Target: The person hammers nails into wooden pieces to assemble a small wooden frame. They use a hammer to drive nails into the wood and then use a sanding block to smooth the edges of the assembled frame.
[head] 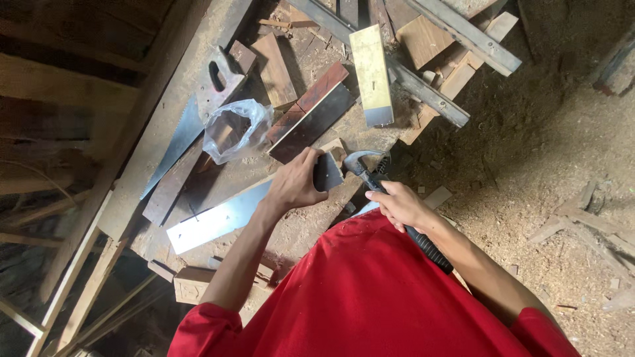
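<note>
Claw hammer [370, 173] gripped in right hand [400, 206], just beside left hand [294, 185] grasping dark block [327, 172].

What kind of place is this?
Probably a woodworking shop: a handsaw and wood offcuts lie on the workbench, sawdust covers the ground, and the right hand grips a hammer.

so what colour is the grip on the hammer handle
Black, with a ribbed grip, held in the right hand; the head view shows it.
</note>
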